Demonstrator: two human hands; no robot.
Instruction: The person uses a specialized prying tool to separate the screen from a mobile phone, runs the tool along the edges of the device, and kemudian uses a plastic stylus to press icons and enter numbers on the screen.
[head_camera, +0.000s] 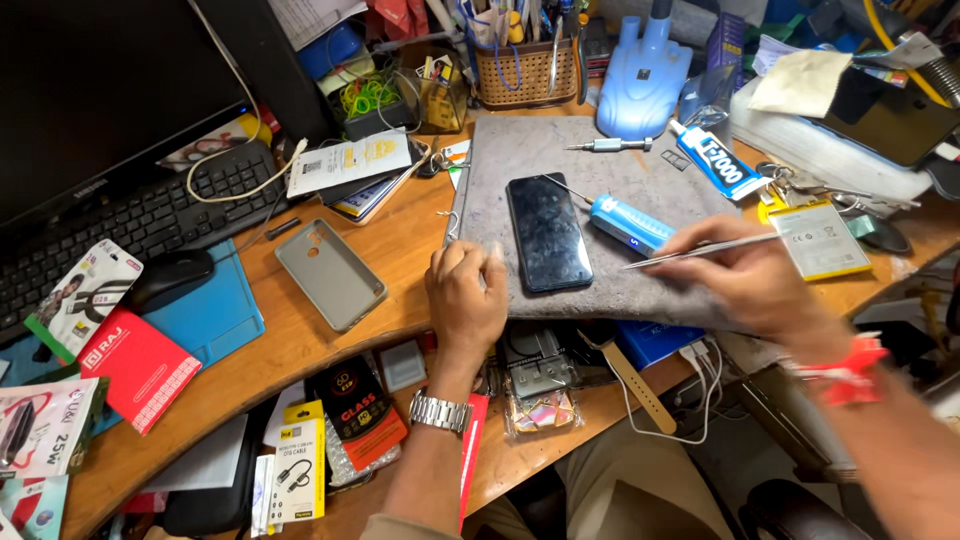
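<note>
1. Across the frame runs a curved wooden desk (300, 330), crowded with packets, with a black keyboard (140, 215) at upper left.
2. At the centre lies a grey felt-like work mat (600, 165), rough and rectangular.
3. On the mat rests a dark smartphone (548, 232), glossy, face up and, by my judgement, not opened yet; its grey soft case (330, 273) lies apart at the left on the wood.
4. Just right of the phone lies a blue cylinder tool (630, 223).
5. The left hand (467, 300) is clenched loosely, pressing the mat edge, holding nothing I can see.
6. The right hand (745, 280) pinches thin steel tweezers (690, 251), tips pointing toward the phone but not touching it.
</note>
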